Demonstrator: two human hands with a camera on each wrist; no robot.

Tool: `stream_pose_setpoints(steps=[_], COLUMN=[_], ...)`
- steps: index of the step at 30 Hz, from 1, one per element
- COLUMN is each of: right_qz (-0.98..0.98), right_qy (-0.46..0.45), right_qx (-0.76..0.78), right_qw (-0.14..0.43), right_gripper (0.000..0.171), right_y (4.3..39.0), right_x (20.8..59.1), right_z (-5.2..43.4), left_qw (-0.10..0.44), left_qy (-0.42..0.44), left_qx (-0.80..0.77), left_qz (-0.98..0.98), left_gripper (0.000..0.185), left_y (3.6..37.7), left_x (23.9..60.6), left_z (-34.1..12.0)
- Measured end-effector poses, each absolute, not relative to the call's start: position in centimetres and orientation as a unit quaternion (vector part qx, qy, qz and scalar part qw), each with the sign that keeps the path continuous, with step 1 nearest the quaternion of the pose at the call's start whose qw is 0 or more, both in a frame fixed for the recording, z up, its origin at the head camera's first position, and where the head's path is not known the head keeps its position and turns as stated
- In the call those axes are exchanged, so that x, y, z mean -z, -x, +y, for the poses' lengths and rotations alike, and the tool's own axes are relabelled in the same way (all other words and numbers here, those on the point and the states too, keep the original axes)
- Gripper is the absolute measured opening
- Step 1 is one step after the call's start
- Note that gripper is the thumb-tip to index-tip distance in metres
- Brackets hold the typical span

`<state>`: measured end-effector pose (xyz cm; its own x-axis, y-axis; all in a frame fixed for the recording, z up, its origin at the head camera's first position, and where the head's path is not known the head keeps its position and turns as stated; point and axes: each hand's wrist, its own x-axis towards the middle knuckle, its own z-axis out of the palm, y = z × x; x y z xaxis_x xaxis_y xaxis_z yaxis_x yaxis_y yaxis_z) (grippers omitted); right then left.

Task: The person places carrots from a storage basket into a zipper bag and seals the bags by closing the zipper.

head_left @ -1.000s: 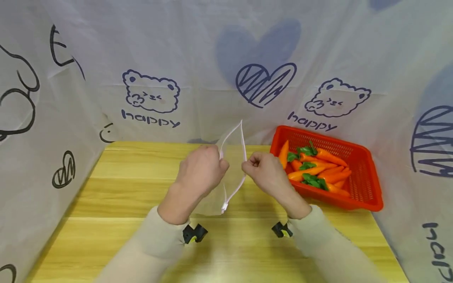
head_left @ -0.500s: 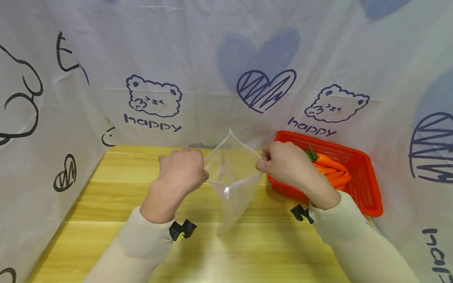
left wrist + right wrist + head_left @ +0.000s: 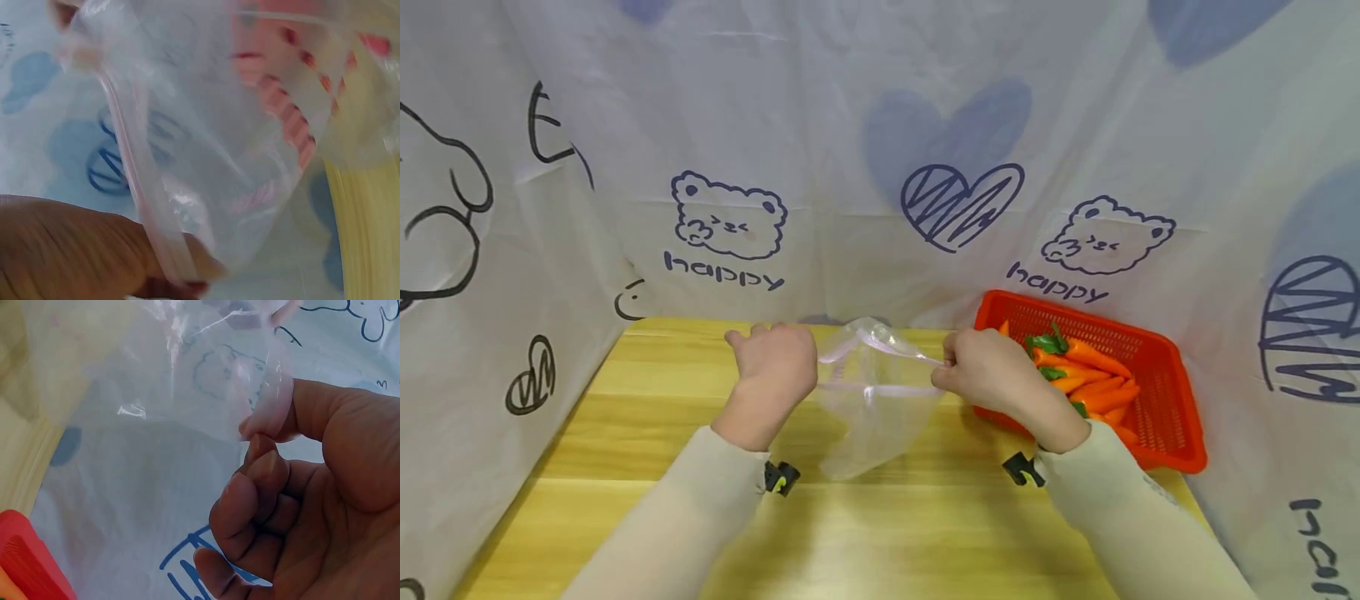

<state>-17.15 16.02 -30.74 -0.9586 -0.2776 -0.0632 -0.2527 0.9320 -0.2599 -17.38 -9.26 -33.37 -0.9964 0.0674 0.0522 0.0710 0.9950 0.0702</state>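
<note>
Wooden table (image 3: 625, 467), crinkly clear plastic bag (image 3: 872, 417)

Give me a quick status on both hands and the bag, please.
Left hand and right hand each pinch the clear bag rim, mouth spread. Carrots sit in red basket alongside. Nothing obstructing.

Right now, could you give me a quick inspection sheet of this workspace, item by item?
Surface: light wooden table, bare planks showing.
Job's things: clear plastic zip bag, held up above the table with its mouth pulled open.
Clutter: red plastic mesh basket at the right, holding orange carrots with green tops.
Hands: left hand pinches the bag's left rim; right hand pinches the right rim.
Cables: nothing seen.
Surroundings: white cloth backdrop printed with bears, hearts and "happy".
</note>
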Motion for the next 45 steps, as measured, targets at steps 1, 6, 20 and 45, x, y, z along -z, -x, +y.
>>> stream_pose_setpoints(steps=[1, 6, 20, 45], right_qz=[0.981, 0.981, 0.981, 0.986], right_qy=[0.139, 0.152, 0.142, 0.124], right_qx=[0.123, 0.122, 0.118, 0.106], right_qw=[0.049, 0.02, 0.058, -0.035], right_gripper=[0.021, 0.024, 0.027, 0.026], right_y=[17.1, 17.0, 17.1, 16.1], right_x=[30.9, 31.2, 30.2, 34.0], right_z=[16.0, 15.8, 15.5, 16.7], left_qw=[0.051, 0.235, 0.092, 0.017], left_qy=[0.049, 0.135, 0.109, 0.103], left_qx=[0.047, 0.083, 0.087, 0.096], left_qz=[-0.996, -0.959, -0.986, -0.99], left_gripper=[0.021, 0.014, 0.03, 0.021], left_y=[17.1, 15.5, 14.5, 15.6], left_x=[33.6, 34.5, 33.3, 34.5], left_z=[-9.2, -7.9, -7.5, -5.9])
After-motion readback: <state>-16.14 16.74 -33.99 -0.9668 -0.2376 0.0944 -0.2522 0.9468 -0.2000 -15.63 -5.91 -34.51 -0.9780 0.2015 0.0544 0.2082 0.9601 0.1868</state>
